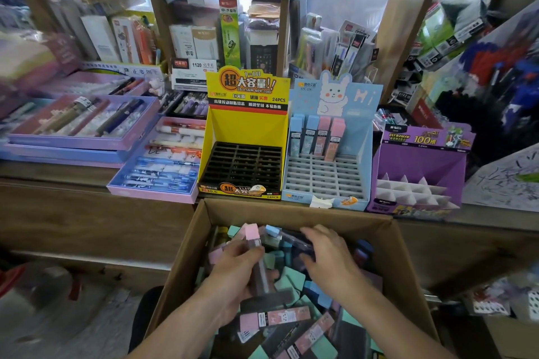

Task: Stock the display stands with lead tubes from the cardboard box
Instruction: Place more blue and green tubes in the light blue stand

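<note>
While the left hand [242, 271] curls round a pink-capped lead tube with a smoky clear body [253, 237], cap up and leaning, the likeliest fault is a slip. The grip sits low on the shaft. The right hand [326, 256], with fingers loosely spread on the heap and nothing seen in its hold, may jostle the tube while sorting.

Second hazard: misfiling. By their look, pastel tubes belong in the pale blue rabbit-printed card stand [363, 151]. Its narrow grid slots would jam a tube entered askew, and a careless reach could topple the four standing tubes [319, 137].

Containers, near to far:
- Open brown cardboard box [291, 211], in front of and below the wooden worktop [73, 175]: loose heap of pink, mint, blue and dark tubes [280, 316], lying every way.
- Yellow card stand with black slotted tray [248, 128], on the worktop: no tubes seen.
- Blue rabbit stand, just beside it: two blue and two pink tubes, upright in the back row; other slots vacant.
- Purple card stand with white cross-dividers [423, 163], rightmost: compartments show no stock.
</note>
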`<state>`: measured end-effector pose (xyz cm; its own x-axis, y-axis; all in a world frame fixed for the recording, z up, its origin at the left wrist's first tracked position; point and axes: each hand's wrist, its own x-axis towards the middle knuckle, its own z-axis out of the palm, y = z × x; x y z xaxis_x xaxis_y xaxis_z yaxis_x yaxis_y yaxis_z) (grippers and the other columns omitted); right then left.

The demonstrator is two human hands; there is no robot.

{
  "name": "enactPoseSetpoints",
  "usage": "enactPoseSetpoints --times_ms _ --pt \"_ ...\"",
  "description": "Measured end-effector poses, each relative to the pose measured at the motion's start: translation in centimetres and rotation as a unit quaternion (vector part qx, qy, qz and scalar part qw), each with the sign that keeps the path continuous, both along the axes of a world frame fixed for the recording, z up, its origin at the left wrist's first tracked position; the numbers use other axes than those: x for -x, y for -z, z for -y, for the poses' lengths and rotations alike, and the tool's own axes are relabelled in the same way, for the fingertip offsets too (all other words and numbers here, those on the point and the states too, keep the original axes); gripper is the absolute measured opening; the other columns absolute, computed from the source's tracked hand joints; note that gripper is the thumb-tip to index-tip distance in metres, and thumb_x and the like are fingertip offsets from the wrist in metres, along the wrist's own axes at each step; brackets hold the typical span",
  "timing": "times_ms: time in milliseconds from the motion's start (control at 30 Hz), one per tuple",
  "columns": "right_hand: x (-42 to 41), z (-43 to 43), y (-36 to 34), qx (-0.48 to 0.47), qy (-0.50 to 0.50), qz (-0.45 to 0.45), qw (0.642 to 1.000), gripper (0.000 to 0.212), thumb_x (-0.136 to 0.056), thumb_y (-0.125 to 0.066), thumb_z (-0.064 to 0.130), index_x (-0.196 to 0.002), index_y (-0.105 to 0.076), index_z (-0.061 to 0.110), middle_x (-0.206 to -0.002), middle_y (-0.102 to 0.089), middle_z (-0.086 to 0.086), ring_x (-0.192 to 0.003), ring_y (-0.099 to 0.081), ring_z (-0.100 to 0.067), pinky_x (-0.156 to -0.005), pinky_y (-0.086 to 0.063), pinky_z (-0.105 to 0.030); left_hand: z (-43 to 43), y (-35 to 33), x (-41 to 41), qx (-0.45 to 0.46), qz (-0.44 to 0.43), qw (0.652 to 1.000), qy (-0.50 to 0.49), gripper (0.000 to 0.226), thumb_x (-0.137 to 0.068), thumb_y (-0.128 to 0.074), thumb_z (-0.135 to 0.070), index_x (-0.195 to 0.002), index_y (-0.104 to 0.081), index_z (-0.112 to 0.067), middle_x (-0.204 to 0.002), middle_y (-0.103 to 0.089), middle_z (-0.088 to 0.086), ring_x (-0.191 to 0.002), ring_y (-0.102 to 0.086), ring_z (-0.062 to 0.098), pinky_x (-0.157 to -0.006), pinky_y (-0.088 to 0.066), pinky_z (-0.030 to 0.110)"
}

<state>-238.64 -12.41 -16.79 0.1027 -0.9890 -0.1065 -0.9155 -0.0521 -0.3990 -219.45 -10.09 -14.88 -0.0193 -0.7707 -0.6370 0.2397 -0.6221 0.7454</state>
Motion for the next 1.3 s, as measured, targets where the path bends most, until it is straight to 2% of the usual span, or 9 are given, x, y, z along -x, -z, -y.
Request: enactPoseSetpoints --times_ms 200,400,567,633,733,833,1033,1200,1300 --pt "-0.3 -0.4 0.8 0.019 0.000 -0.063 0.998 0.040 -0.101 -0.061 0.028 -0.140 -0.054 0.028 -0.129 -0.046 0.005 -0.124 -0.042 -0.020 -0.112 -0.036 -0.036 -0.3 0.1 0.2 0.009 0.027 0.999 0.016 0.020 -0.100 -0.060 -0.016 -0.118 -0.061 -0.025 -0.097 -0.073 0.014 -0.082 -0.077 0.033 -0.077 -0.063 0.050" --pt "-0.3 -0.5 0.7 0.041 0.013 -0.053 0.998 0.034 -0.098 -0.062 0.017 -0.130 -0.056 0.029 -0.130 -0.058 0.008 -0.123 -0.052 -0.016 -0.111 -0.038 -0.034 -0.5 -0.2 0.4 0.013 0.024 0.999 0.017 0.023 -0.101 -0.058 -0.014 -0.121 -0.057 -0.027 -0.091 -0.069 0.020 -0.082 -0.073 0.034 -0.069 -0.057 0.037" --pt "0.1 -0.4 0.7 0.034 0.006 -0.067 0.997 0.040 -0.100 -0.059 0.018 -0.137 -0.054 0.031 -0.135 -0.053 0.009 -0.128 -0.046 -0.017 -0.113 -0.032 -0.034 -0.3 -0.4 0.4 0.013 0.025 0.999 0.027 0.016 -0.102 -0.057 -0.013 -0.110 -0.058 -0.027 -0.094 -0.078 0.019 -0.092 -0.075 0.037 -0.063 -0.057 0.034" --pt "0.4 -0.2 0.4 0.027 0.011 -0.045 0.999 0.036 -0.100 -0.060 0.021 -0.135 -0.058 0.032 -0.131 -0.053 0.010 -0.126 -0.046 -0.017 -0.111 -0.032 -0.033 -0.2 -0.3 0.4 0.014 0.020 0.999 0.030 0.014 -0.102 -0.057 -0.013 -0.110 -0.058 -0.025 -0.092 -0.078 0.019 -0.084 -0.075 0.034 -0.061 -0.056 0.032" --pt "0.7 -0.1 -0.1 0.024 0.026 0.007 0.999 0.019 -0.099 -0.064 0.023 -0.114 -0.067 0.033 -0.114 -0.056 0.013 -0.116 -0.051 -0.016 -0.102 -0.036 -0.033 0.2 0.0 0.6 0.013 0.010 0.999 0.029 0.012 -0.100 -0.059 -0.013 -0.112 -0.062 -0.017 -0.080 -0.075 0.015 -0.070 -0.069 0.027 -0.062 -0.053 0.032" --pt "0.9 -0.2 -0.3 0.028 0.039 0.067 0.997 0.013 -0.097 -0.066 0.017 -0.102 -0.071 0.028 -0.102 -0.057 0.012 -0.105 -0.055 -0.013 -0.097 -0.046 -0.035 0.5 0.0 1.2 0.013 0.001 1.000 0.018 0.013 -0.099 -0.061 -0.011 -0.111 -0.064 -0.008 -0.071 -0.067 0.013 -0.057 -0.060 0.022 -0.055 -0.050 0.030" --pt "0.6 -0.4 -0.3 0.020 0.027 0.053 0.998 0.012 -0.095 -0.068 0.019 -0.095 -0.068 0.031 -0.101 -0.061 0.016 -0.100 -0.058 -0.010 -0.094 -0.050 -0.033 0.5 0.2 1.9 -0.006 -0.003 1.000 0.000 0.009 -0.100 -0.057 -0.006 -0.107 -0.060 -0.002 -0.069 -0.058 0.013 -0.048 -0.054 0.021 -0.042 -0.042 0.025" --pt "0.5 -0.2 -0.1 -0.002 0.039 0.040 0.998 0.023 -0.095 -0.069 0.022 -0.113 -0.063 0.035 -0.116 -0.061 0.012 -0.115 -0.055 -0.013 -0.099 -0.049 -0.032 0.6 0.7 2.0 -0.022 -0.007 1.000 -0.008 0.009 -0.102 -0.054 -0.008 -0.108 -0.059 -0.004 -0.071 -0.062 0.013 -0.048 -0.060 0.021 -0.039 -0.041 0.025" --pt "0.3 0.0 0.1 -0.029 0.018 0.018 0.999 0.042 -0.099 -0.064 0.029 -0.139 -0.056 0.029 -0.132 -0.054 0.007 -0.128 -0.048 -0.017 -0.111 -0.041 -0.035 0.7 1.0 1.9 -0.029 -0.012 0.999 -0.008 0.009 -0.102 -0.054 -0.008 -0.107 -0.059 -0.004 -0.073 -0.063 0.015 -0.050 -0.062 0.021 -0.040 -0.042 0.025"
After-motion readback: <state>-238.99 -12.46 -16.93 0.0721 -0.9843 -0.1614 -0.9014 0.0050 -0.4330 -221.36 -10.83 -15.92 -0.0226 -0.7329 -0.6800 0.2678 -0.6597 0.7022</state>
